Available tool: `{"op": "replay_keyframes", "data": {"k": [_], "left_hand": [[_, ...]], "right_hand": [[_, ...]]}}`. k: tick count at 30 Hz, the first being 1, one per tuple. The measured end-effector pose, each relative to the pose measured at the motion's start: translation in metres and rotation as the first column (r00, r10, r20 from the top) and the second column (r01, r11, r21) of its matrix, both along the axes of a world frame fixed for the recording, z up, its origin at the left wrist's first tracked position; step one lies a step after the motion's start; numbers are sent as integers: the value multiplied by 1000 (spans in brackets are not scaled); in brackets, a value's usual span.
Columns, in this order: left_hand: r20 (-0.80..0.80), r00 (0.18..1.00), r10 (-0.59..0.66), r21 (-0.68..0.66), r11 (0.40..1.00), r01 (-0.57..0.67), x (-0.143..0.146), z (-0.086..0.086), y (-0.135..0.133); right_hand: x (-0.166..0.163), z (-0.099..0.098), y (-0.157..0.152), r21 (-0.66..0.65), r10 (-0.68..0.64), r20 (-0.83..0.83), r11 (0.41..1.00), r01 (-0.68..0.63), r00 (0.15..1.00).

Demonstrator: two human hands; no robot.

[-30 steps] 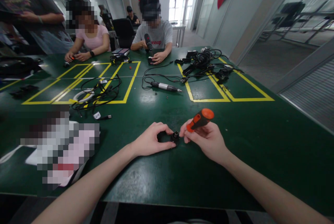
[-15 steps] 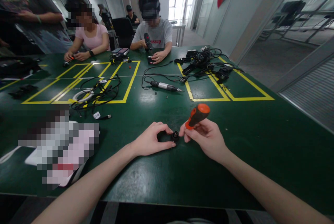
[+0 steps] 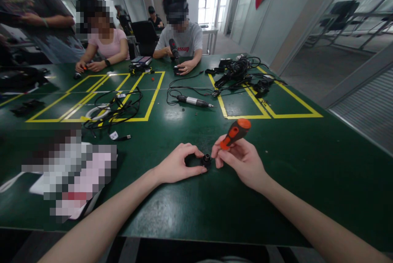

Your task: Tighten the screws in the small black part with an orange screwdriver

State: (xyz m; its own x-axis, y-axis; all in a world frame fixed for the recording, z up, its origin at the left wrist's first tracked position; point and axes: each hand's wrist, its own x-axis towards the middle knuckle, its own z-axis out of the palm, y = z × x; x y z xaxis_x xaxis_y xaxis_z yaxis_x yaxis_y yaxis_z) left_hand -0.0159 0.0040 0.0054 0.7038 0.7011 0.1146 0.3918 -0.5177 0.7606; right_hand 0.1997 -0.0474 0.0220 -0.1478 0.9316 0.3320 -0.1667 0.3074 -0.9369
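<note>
Thumb and fingers of my left hand [image 3: 179, 164] are closed round a small black round part [image 3: 206, 160] that stands on the green table [image 3: 159, 214]. A metallic-looking piece shows at its top; its exact kind is too small to tell. Just to the right, my right hand [image 3: 241, 158] grips a screwdriver [image 3: 238, 131] by its orange and black handle. The handle leans up and to the right, and its shaft is hidden by my fingers. My right fingertips are very close to the black part; whether they touch it I cannot tell.
An electric screwdriver pen [image 3: 193, 101] lies ahead with its cord. Tangled black cables [image 3: 236, 73] are at the back right, more cables [image 3: 119, 105] at the left. A blurred white and pink object [image 3: 89, 177] lies front left. Across the table a person [image 3: 181, 38] holds a power tool.
The screwdriver handle has tipped slightly further right and turned in my right hand, whose fingers have shifted a little. My left hand and the black part have stayed in place.
</note>
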Motion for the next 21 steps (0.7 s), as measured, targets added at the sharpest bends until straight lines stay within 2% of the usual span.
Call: {"op": "replay_keyframes", "data": {"k": [12,17,21], "left_hand": [[0,1000,0,-5,1000,0,0,-1,0],[-3,1000,-5,10,1000,5,0,0,0],[-20,1000,-1,10,1000,2,0,1,0]], "right_hand": [[2,1,1,-34,27,67,999,-25,997],[1,0,1,-34,-18,38,999,19,999],[2,3,2,-33,-42,84,998,45,996]]}}
